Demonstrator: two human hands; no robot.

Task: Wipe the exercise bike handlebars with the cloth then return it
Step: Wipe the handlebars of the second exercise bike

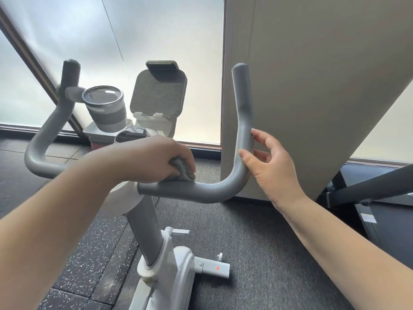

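The exercise bike's grey handlebars [210, 191] curve up on both sides in the head view. My left hand [156, 159] is shut on a bunched grey cloth [182, 167] and presses it onto the right bar's horizontal part, close to the white centre clamp. My right hand [270, 164] is at the right bar's upright bend. Its fingers are loosely spread, with the thumb and fingertips touching the bar but not wrapped around it. The left bar [44, 142] is untouched.
A cup holder with a grey tumbler [105, 106] hangs off the left bar. A tablet stand [158, 92] and a round dial [131, 134] sit at the centre. A beige pillar [312, 86] stands close behind the right bar. Dark equipment [368, 189] is at the right.
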